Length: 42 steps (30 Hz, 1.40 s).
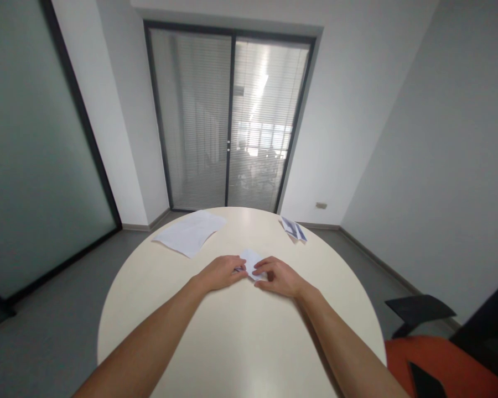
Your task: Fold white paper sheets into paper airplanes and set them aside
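A small folded piece of white paper (252, 258) lies in the middle of the round cream table (240, 331). My left hand (222, 272) rests on the table at its left edge, fingers curled and pinching the paper. My right hand (277, 277) lies on its right side, fingers bent and pressing down on the paper. The lower part of the paper is hidden under both hands.
A stack of white sheets (190, 232) lies at the table's far left. A small printed folded paper (294, 228) sits at the far right edge. An orange and black chair (448, 354) stands at the right. Glass doors with blinds (232, 121) are behind the table.
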Available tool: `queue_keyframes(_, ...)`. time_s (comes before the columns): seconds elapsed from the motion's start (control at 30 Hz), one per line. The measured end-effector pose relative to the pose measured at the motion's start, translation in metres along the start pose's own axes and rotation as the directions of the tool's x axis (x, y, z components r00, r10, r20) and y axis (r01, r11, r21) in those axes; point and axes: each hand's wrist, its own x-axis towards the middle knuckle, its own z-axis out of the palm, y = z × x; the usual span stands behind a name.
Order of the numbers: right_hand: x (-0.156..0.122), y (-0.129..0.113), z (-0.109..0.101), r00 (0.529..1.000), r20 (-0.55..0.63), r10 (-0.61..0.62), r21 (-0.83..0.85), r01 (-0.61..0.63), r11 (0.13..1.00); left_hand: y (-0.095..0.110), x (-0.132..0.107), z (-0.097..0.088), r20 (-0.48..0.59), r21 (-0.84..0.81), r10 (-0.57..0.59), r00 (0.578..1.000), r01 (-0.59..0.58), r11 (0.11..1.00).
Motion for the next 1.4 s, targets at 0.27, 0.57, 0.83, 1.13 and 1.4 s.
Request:
queue_keyframes(0.27, 0.0047, 0.0003, 0.0022, 1.000, -0.001, 0.000, -0.025, 0.000, 1.000, -0.0042, 0.0016, 0.0053, -0.057, 0.023, 0.015, 0.998, -0.014, 1.000)
queue_keyframes(0.57, 0.0055, -0.0030, -0.0014, 0.991, -0.021, 0.132, -0.094, -0.133, 0.987, -0.0002, -0.0001, 0.0027, -0.081, 0.008, 0.040, 0.996, -0.040, 0.999)
queue_keyframes(0.83, 0.0048, -0.0043, -0.0018, 0.985, -0.047, 0.164, -0.058, -0.166, 0.984, 0.0026, 0.0030, -0.0012, -0.077, 0.005, -0.053, 0.996, 0.054, 0.999)
queue_keyframes(1.13, 0.0047, 0.0006, -0.0012, 0.976, -0.077, 0.206, 0.049, -0.202, 0.978, 0.0015, 0.0046, 0.0007, -0.092, -0.030, -0.131, 0.987, 0.128, 0.991)
queue_keyframes(1.4, 0.0064, 0.0005, -0.0002, 0.971, -0.101, 0.218, 0.053, -0.213, 0.976, 0.0052, 0.0044, 0.0005, -0.105, -0.062, -0.128, 0.986, 0.122, 0.991)
